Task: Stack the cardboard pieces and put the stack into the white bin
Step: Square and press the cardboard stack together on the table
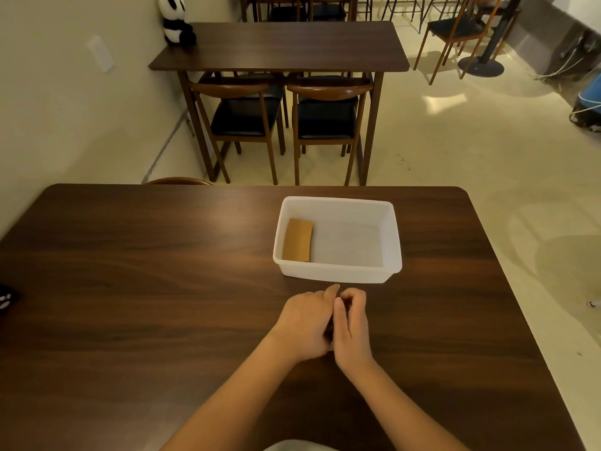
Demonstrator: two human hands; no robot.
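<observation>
A white bin (338, 275) stands on the dark wooden table (146, 288), right of centre. A brown stack of cardboard pieces (297, 240) lies flat on the bin's floor against its left wall. My left hand (304, 320) and my right hand (353, 323) rest side by side on the table just in front of the bin, touching each other. Both have their fingers curled in, and I see nothing held in either.
A dark object (5, 301) shows at the table's left edge. Beyond the table's far edge stand two chairs (325, 122) and a second table (279, 47) with a panda toy (175, 21). Open floor lies to the right.
</observation>
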